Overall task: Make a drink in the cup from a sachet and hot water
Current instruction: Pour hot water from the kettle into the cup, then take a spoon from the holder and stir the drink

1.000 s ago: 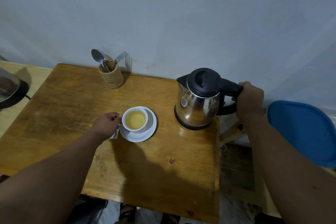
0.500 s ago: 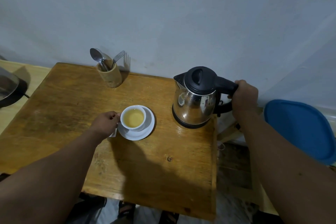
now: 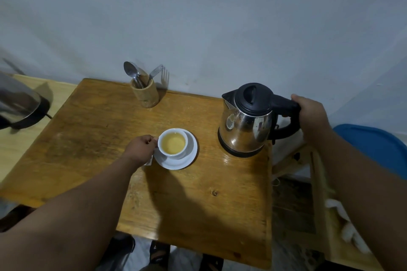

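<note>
A white cup (image 3: 174,152) full of pale yellow liquid stands on a white saucer (image 3: 187,160) near the middle of the wooden table (image 3: 88,138). My left hand (image 3: 141,149) grips the cup at its left side, at the handle. A small white paper tag (image 3: 149,161) shows under that hand. A steel kettle (image 3: 244,125) with a black lid stands upright on the table's right part. My right hand (image 3: 310,114) is closed around its black handle.
A bamboo holder (image 3: 145,92) with a spoon and fork stands at the table's back edge against the wall. A second kettle (image 3: 17,103) sits on a lighter surface at far left. A blue chair seat (image 3: 378,147) and a wooden frame lie to the right.
The view has shifted slightly; both hands keep their grips on the cup and the kettle, which stay where they stood on the table.
</note>
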